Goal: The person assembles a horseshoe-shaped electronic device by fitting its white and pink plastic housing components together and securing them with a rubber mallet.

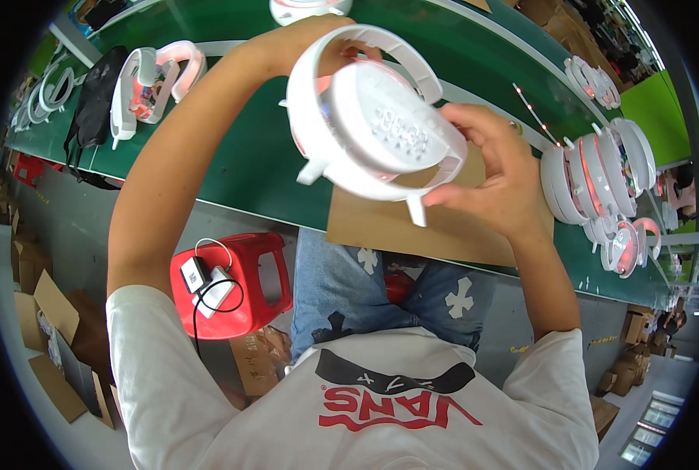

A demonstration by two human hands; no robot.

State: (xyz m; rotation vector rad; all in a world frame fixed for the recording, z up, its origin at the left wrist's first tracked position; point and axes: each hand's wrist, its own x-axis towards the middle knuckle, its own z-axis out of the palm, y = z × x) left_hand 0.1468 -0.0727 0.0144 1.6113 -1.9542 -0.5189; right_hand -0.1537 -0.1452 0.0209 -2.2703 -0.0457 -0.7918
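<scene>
Above the bench I hold up a round white clock lamp (388, 125), tilted, with a digit display on its inner disc and a wide ring around it. Two short white feet stick out at its lower edge. My left hand (318, 43) is closed on the upper left of the ring; most of its fingers are hidden behind it. On the right side, my right hand (494, 164) grips the rim, thumb below and fingers above. A faint pink glow shows inside the ring.
A brown cardboard sheet (435, 231) lies on the green bench (247, 172). Several similar white lamps (596, 176) stand at the right, others (149, 86) at the left beside a black bag (95, 102). A red stool (240, 305) bearing white adapters stands below.
</scene>
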